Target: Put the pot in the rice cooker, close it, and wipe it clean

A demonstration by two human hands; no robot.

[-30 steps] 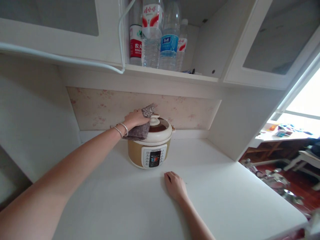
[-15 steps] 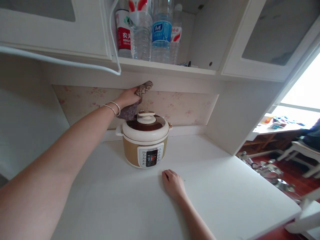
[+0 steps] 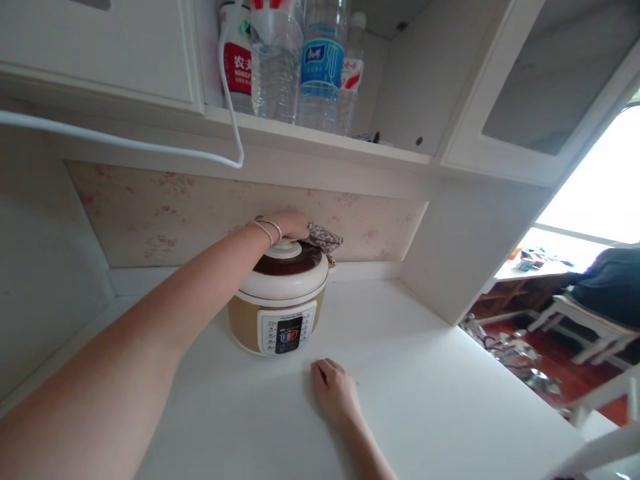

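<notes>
My left hand [image 3: 296,225], with two bangles at the wrist, reaches over the lid of an electric pressure cooker [image 3: 280,283]. It is closed on a patterned grey-brown cloth [image 3: 325,238], which sticks out to the right above the lid's back edge. My forearm covers the left part of the lid, and the lid knob [image 3: 284,249] shows only partly below the wrist. On the white counter [image 3: 410,373], in front of the cooker, rests my right hand [image 3: 336,390]. Its fingers are curled in, and I see nothing in them.
Overhead is an open cabinet shelf [image 3: 320,141] with several plastic bottles [image 3: 320,73]. A white cable [image 3: 125,141] hangs below the shelf at left. Floral-patterned wall [image 3: 170,207] stands close behind the cooker. A side panel [image 3: 480,233] bounds the counter at right.
My left hand has moved right with the cloth, from beside the lid knob to above the lid's back right. My right hand stays on the counter. The view has shifted slightly.
</notes>
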